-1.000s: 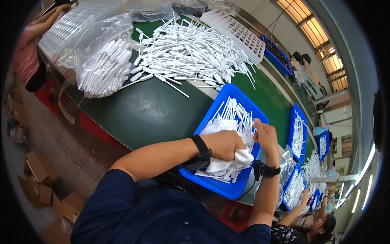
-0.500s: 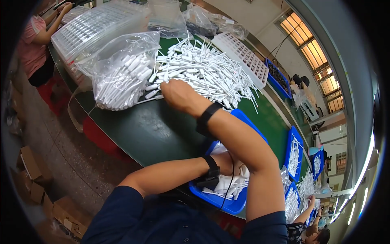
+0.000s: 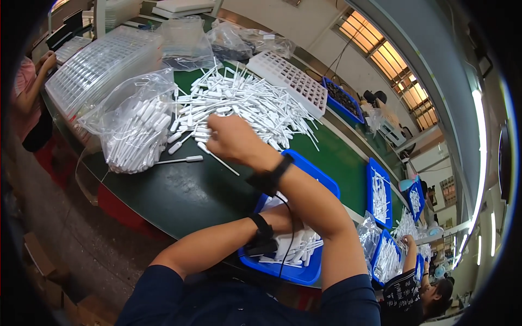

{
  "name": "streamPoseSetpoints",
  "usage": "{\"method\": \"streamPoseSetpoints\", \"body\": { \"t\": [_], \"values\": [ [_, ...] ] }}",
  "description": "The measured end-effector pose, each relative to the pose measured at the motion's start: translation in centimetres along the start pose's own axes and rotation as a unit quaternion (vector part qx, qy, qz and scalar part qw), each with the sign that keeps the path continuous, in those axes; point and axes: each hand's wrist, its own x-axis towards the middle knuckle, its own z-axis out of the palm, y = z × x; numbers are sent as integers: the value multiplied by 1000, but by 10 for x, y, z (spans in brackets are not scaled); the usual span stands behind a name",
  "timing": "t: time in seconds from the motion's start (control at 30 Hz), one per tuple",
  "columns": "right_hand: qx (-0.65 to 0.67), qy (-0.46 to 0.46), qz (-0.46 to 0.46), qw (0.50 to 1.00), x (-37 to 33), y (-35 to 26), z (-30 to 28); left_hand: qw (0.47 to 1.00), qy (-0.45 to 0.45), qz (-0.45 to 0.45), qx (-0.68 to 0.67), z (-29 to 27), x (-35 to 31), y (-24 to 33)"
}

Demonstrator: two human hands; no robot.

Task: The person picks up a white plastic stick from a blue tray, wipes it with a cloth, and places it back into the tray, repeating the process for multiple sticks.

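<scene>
1. The green worktable is the largest thing here, and the view over it has shifted since a second ago, when both hands were down at the tray.
2. On it, the loose pile of white transfer pipettes spreads across the far side; its near left edge is where the right hand has gone.
3. The clear plastic bag, full of similar pipettes, stands just left of that edge, apart from the hand.
4. The blue tray sits close to the person's body, with more pipettes in it; the right forearm crosses above and hides part of it.
5. The right hand is curled at the pile's edge (whether its fingers are closed on a pipette, I cannot tell). The handling is thus split between pile and tray, rather than gathered at the tray.
6. The left hand has stayed at the tray, partly covered by the right forearm; its grip cannot be made out. The two hands are well apart.
7. A white cloth seems to lie among the tray's pipettes, below the left hand.
8. Smallest, a single pipette lies on the table between bag and right hand, touched by neither hand.
</scene>
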Motion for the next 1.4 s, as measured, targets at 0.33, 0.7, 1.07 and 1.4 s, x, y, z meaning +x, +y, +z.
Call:
{"method": "streamPoseSetpoints", "body": {
  "t": [0.33, 0.7, 1.07, 1.4],
  "values": [
    [554, 294, 278, 728, -237, 41, -109, 930, 88, -199, -298, -28, 5, 23],
    [660, 335, 273, 615, -337, 65, -70, 726, 167, -25, -667, -60, 12, 37],
    [715, 247, 220, 615, -323, 48, -52, 742, 263, -131, -602, -30, 13, 1],
    [582, 198, 239, 751, -311, 37, -42, 801, 69, -259, -536, -14, 6, -3]
  ]
}}
